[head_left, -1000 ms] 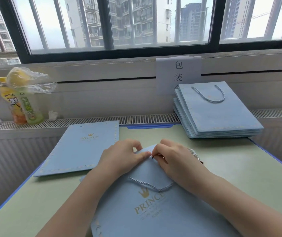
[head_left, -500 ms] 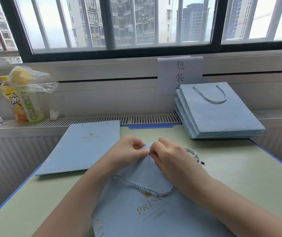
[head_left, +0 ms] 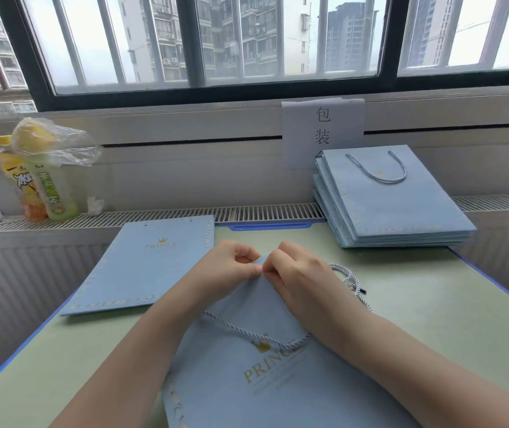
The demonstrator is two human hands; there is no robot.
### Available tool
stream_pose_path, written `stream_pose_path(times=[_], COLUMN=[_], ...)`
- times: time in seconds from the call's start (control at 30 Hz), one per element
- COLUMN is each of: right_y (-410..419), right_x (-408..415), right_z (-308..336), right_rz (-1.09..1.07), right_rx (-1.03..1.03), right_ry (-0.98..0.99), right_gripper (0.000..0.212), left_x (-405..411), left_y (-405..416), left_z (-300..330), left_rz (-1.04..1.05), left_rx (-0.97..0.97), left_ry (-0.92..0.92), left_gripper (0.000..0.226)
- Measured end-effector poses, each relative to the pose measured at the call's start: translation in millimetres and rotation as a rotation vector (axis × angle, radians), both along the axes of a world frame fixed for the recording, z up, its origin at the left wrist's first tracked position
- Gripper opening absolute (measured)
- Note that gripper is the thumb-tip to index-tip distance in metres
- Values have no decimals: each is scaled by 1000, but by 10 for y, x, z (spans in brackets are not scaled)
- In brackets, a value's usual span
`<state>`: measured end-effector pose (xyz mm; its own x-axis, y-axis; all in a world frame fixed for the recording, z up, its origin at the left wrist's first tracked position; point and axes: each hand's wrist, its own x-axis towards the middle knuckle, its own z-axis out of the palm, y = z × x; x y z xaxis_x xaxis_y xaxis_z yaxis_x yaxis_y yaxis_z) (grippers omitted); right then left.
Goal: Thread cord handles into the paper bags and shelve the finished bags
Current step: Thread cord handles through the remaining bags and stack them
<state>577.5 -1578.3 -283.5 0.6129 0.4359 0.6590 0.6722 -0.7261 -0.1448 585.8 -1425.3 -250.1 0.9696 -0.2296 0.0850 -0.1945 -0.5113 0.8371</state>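
A light blue paper bag with gold lettering lies flat on the green table in front of me, its top edge lifted a little. My left hand pinches that top edge. My right hand pinches the same edge right beside it, fingers curled. A twisted grey-white cord loops across the bag's face as a handle. A second cord with a black tip trails on the table to the right of my right hand. What sits between my fingertips is hidden.
A flat bag without handles lies to the left. A stack of bags with a cord handle on top rests on the table's far right. Two drink bottles under a plastic bag stand on the radiator ledge, a paper sign behind.
Both hands have lifted the bag's top edge slightly and shifted a little away from me. The loose cord at the right has slid with the right hand.
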Motion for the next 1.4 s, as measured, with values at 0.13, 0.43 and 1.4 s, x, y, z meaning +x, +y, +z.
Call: stream_pose_path(times=[0.13,0.43,1.4], right_y=[-14,37,-168], right_x=[28,22,-27], right_z=[-3,-7,166], right_rz=[112,0,91], right_rx=[116,225,708], right_ry=[126,100,243], right_gripper=[21,10,9], left_x=[-22,11,65], left_y=[19,89,112], left_z=[54,24,-43], left_rz=[18,22,120], left_rx=[-86,-276,105], left_ry=[90,249,-212], left_gripper=[7,19,13])
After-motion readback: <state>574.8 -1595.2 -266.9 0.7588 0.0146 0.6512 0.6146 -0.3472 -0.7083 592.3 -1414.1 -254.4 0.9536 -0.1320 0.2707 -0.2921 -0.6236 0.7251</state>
